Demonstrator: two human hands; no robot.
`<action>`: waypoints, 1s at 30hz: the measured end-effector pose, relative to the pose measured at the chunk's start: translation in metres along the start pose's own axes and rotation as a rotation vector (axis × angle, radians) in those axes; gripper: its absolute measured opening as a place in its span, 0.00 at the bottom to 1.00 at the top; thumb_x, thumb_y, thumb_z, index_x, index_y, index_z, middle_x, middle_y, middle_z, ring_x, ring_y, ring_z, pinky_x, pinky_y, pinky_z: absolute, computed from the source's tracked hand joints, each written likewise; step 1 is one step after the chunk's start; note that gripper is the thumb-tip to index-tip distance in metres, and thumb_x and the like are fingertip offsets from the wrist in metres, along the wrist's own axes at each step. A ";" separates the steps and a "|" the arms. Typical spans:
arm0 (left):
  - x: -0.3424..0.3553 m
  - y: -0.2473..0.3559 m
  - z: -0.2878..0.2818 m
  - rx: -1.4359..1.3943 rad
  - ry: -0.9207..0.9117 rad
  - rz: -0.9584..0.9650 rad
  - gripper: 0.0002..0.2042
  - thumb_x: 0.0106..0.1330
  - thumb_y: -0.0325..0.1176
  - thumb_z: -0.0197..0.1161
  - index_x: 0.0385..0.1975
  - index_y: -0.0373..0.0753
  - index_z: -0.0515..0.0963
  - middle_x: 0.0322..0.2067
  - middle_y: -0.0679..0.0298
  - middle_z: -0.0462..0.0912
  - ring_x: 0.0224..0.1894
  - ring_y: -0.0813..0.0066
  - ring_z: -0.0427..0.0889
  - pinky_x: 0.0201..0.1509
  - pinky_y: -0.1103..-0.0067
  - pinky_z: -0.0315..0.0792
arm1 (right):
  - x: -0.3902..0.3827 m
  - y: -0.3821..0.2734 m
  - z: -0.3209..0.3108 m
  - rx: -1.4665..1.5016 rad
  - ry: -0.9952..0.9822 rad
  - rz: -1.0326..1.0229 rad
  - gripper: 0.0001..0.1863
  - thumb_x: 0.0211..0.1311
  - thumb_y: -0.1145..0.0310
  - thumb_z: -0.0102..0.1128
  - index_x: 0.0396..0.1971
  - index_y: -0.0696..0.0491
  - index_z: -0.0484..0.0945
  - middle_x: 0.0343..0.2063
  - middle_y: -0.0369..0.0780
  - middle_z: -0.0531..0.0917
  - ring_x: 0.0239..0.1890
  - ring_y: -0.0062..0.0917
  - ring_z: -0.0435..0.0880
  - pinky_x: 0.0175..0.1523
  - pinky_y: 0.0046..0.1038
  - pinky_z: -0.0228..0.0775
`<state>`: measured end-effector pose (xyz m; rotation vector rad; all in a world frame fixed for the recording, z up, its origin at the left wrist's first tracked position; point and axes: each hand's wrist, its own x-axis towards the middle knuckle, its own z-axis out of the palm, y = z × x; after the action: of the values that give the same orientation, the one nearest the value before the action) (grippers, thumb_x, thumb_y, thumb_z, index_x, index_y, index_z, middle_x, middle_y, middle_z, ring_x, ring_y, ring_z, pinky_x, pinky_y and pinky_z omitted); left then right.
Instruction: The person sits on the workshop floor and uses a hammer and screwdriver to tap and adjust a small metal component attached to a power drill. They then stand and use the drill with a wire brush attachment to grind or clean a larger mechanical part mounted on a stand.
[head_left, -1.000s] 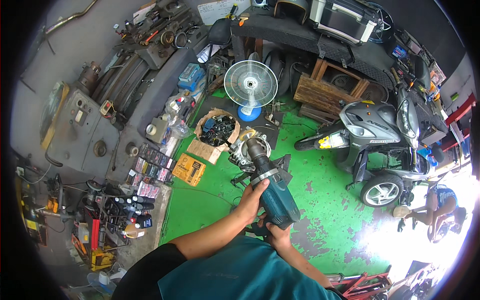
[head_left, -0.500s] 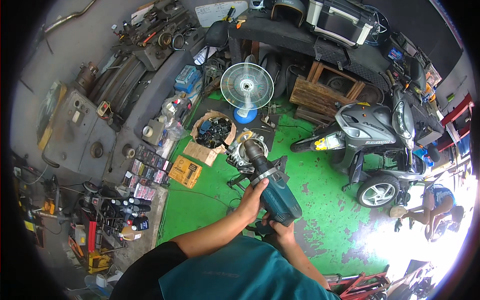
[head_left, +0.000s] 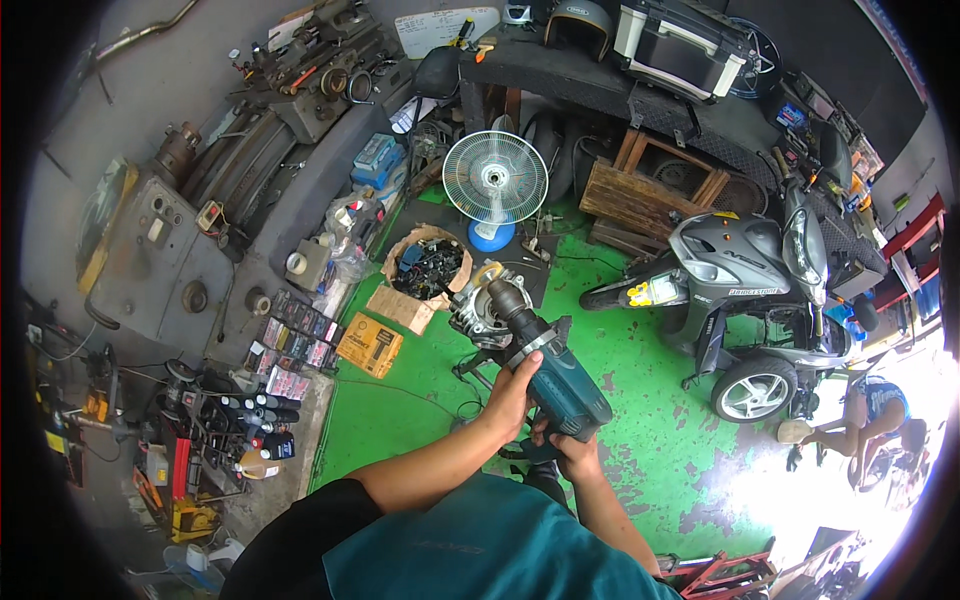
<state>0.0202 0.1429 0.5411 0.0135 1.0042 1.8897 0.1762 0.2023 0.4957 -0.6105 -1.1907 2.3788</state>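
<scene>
The person stands over a green floor [head_left: 640, 420] gripping a teal power drill [head_left: 555, 385] in both hands, its dark chuck [head_left: 508, 300] aimed toward twelve o'clock, nose just above a small engine part [head_left: 472, 312] on the floor. The step in hand looks like readying the tool over that part — whether the chuck actually touches it I cannot tell. The next move, as I judge it, calls for steadying the body and lining the nose up squarely before any pressure goes on.

The left hand [head_left: 512, 392] comes up from seven o'clock, forearm stretched long, fingers wrapped tight around the front of the drill body. The right hand [head_left: 572, 455] sits beneath at six o'clock, elbow tucked close, fingers closed on the grip — the trigger finger is hidden.

Round about: a standing fan [head_left: 495, 180] at twelve o'clock, a cardboard box of dark parts [head_left: 428, 268] at eleven, a yellow carton [head_left: 370, 345] at nine, a grey scooter [head_left: 740, 290] at three
</scene>
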 end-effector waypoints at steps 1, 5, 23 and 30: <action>0.001 -0.002 0.000 -0.006 -0.002 -0.001 0.27 0.72 0.50 0.65 0.60 0.37 0.70 0.49 0.62 0.79 0.49 0.72 0.82 0.52 0.72 0.78 | 0.001 0.003 -0.006 -0.004 -0.016 -0.005 0.20 0.43 0.72 0.58 0.41 0.63 0.79 0.33 0.44 0.82 0.34 0.32 0.82 0.45 0.34 0.76; 0.000 -0.004 -0.005 -0.013 0.026 0.031 0.26 0.72 0.50 0.65 0.60 0.39 0.70 0.49 0.63 0.79 0.49 0.73 0.81 0.52 0.72 0.78 | 0.001 -0.012 0.008 -0.028 -0.015 0.023 0.19 0.43 0.72 0.59 0.39 0.63 0.80 0.32 0.44 0.82 0.34 0.32 0.82 0.44 0.34 0.75; -0.013 0.010 0.022 0.090 0.042 0.040 0.23 0.77 0.49 0.56 0.61 0.38 0.70 0.52 0.59 0.79 0.54 0.68 0.79 0.59 0.68 0.74 | -0.008 -0.016 0.007 0.002 -0.015 -0.006 0.23 0.46 0.69 0.61 0.45 0.64 0.80 0.38 0.46 0.83 0.36 0.33 0.84 0.47 0.36 0.77; -0.005 -0.002 0.006 0.019 0.061 0.016 0.29 0.71 0.50 0.67 0.64 0.39 0.68 0.50 0.63 0.78 0.49 0.74 0.80 0.52 0.72 0.77 | 0.001 -0.008 0.000 0.013 -0.068 0.036 0.19 0.45 0.68 0.61 0.38 0.62 0.80 0.31 0.44 0.81 0.34 0.32 0.82 0.45 0.34 0.75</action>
<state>0.0271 0.1429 0.5456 -0.0257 1.0663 1.9050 0.1767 0.2072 0.5016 -0.5561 -1.2013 2.4536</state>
